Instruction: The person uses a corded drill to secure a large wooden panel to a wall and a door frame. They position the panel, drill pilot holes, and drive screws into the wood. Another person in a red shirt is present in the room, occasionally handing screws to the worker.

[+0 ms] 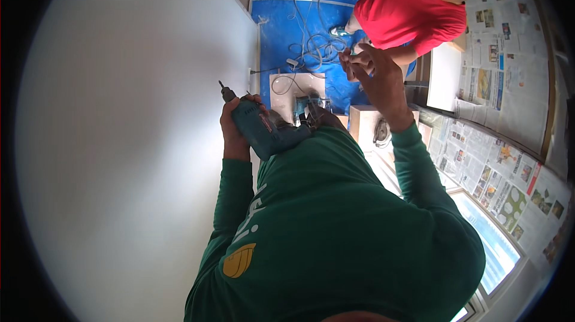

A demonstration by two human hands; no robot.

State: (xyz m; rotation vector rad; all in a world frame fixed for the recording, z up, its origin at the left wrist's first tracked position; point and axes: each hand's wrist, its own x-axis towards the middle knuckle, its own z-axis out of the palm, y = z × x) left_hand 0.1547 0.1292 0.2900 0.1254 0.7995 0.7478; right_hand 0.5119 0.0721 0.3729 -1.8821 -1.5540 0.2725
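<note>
Green shirt (359,232), teal drill (257,130) clamped in left grip (232,128), bit (220,83) beyond, right grip (382,82) unclear

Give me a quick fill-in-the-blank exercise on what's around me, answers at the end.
1. The left hand holds a teal power ____.
2. The co-worker near the right hand wears a ____ T-shirt.
3. The cables lie on a floor covering coloured ____.
4. The printed sheets at the right are ____ pages.

Answers: drill; red; blue; newspaper.

Room apparently under renovation: blue floor sheeting (274,29), newspaper sheets (515,64), tangled cables (323,58), power drill (261,130)
</note>
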